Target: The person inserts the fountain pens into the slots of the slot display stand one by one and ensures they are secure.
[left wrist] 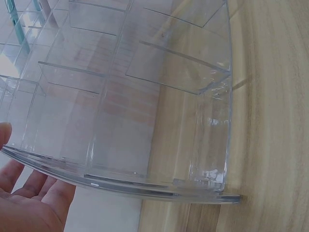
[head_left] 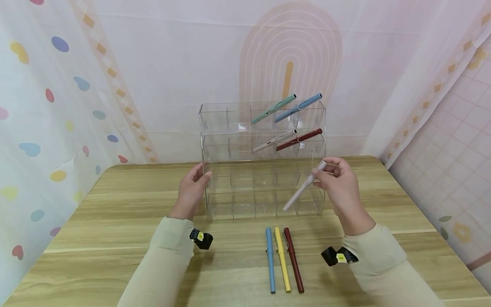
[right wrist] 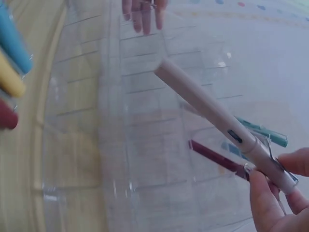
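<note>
In the head view a clear acrylic pen rack [head_left: 264, 160] with stepped rows of compartments stands on the wooden table. My left hand [head_left: 192, 187] holds its left side panel, thumb on one face and fingers on the other, as the left wrist view of the rack [left wrist: 159, 186] shows. A pale pink pen [head_left: 304, 186] is pinched near its clip end between thumb and fingers of my right hand [head_left: 339, 181]. This pen [right wrist: 207, 106] slants down and left in front of the lower rows at the right. Its clip and a small barrel window show in the right wrist view.
Upper right compartments hold a green pen [head_left: 274, 109], a light blue pen [head_left: 298, 108], a whitish pen [head_left: 275, 140] and a dark red pen [head_left: 299, 140]. Before the rack lie a blue pen [head_left: 270, 260], a yellow pen [head_left: 282, 260] and another dark red pen [head_left: 293, 260]. Patterned curtains [head_left: 172, 64] hang behind.
</note>
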A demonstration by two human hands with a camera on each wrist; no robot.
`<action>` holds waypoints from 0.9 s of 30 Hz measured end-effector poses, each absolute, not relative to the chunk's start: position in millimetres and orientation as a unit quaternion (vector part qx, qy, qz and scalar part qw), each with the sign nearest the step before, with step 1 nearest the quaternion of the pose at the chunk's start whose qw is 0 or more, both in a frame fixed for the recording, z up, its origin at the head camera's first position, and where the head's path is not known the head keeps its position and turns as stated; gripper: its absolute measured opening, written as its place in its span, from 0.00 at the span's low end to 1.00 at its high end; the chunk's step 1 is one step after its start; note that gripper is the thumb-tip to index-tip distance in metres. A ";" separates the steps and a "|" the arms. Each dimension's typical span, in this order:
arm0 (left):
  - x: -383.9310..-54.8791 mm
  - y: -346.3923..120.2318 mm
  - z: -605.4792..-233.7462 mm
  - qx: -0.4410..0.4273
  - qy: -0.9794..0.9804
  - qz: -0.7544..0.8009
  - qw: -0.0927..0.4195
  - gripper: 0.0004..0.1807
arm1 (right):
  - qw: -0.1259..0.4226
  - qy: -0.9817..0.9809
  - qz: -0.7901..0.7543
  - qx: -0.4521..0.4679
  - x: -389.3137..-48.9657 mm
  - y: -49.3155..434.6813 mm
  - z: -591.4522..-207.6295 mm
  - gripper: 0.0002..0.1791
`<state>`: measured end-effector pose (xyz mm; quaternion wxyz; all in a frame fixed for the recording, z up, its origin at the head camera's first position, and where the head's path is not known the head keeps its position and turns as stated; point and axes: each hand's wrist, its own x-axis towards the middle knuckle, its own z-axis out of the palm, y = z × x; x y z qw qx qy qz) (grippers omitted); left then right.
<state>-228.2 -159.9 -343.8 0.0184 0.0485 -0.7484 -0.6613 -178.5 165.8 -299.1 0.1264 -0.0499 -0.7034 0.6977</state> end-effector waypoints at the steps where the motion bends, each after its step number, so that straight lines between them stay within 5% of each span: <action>1: -228.0 -160.1 -343.8 0.049 -0.749 -0.661 0.019 0.29 | 0.137 -0.690 0.709 -0.052 -179.2 163.8 -298.0 0.15; 14: -228.4 -160.9 -344.7 0.051 -0.748 -0.661 0.023 0.28 | 0.259 -0.563 0.784 -0.047 -193.3 138.3 -293.2 0.17; 27: -229.7 -160.2 -346.0 0.047 -0.746 -0.663 0.025 0.28 | 0.312 -0.509 0.801 -0.044 -209.5 114.2 -303.9 0.17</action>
